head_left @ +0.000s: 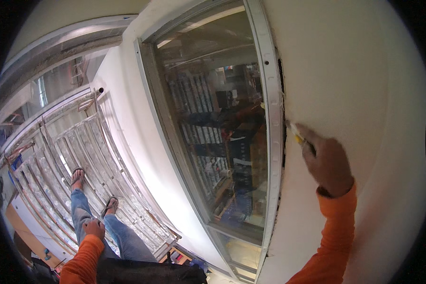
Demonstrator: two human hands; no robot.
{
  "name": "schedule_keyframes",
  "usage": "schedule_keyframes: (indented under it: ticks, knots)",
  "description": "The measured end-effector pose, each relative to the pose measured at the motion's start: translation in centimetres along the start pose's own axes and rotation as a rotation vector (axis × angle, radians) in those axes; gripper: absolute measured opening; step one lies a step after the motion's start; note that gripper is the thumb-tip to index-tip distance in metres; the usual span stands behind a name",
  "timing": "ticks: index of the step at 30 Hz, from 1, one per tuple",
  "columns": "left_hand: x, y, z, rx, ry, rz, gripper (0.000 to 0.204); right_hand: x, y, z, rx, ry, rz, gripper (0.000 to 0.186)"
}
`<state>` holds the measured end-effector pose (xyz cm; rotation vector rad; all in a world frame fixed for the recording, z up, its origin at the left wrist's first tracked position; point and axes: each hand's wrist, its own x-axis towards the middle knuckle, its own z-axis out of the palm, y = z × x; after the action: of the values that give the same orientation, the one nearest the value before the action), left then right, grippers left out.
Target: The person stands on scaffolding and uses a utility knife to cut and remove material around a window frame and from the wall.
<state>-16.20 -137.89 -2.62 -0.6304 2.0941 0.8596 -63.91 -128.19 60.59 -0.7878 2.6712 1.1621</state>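
My right hand (329, 161) is closed around a small tool (298, 134) with yellow and whitish parts; its exact kind is hard to make out. The tool's tip is close to the dark, ragged gap (283, 123) between the cream wall (336, 61) and the metal window frame (272, 94). Low on the left, my left hand (94, 228) rests against the leg of my blue jeans (83, 208), its fingers partly visible and lying over the cloth. No thing shows in it. Both arms wear orange sleeves.
A tall glass pane (213, 109) fills the frame and reflects the room. My sandalled feet (78, 177) stand on a slatted, paint-spattered platform (123, 199) with gaps between its bars. A second window ledge (61, 47) runs along the upper left. Various items lie below the platform.
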Motion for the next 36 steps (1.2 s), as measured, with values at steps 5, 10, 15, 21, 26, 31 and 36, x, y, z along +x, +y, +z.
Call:
schedule_keyframes:
  ticks: [5,10,15,21,26,31,36]
  knots:
    - [-0.2,1.8,-2.4,-0.031,-0.045,-0.008,0.031,2.7,-0.3,-0.9,0.129,0.151,0.047,0.038]
    - [0.7,0.9,-1.2,-0.042,-0.020,0.007,0.031,4.9,-0.9,-0.7,0.071,0.284,-0.048,0.042]
    - [0.9,0.5,-1.5,-0.033,-0.040,-0.029,0.033,-1.9,0.0,2.8,0.094,0.123,0.034,0.045]
    - [0.8,1.2,-2.9,0.032,-0.052,0.003,0.031,2.2,-1.5,0.5,0.037,0.206,0.024,0.046]
    - [1.1,0.1,-1.6,-0.027,-0.008,0.011,0.028,0.1,-1.3,2.5,-0.015,0.183,0.061,0.044]
    - [0.9,1.0,-2.4,-0.059,-0.019,0.003,0.026,-2.4,-1.0,3.4,0.047,0.159,0.072,0.045]
    - [0.8,1.4,-3.2,-0.062,-0.018,0.008,0.027,2.0,-2.3,0.7,0.036,0.123,0.165,0.046]
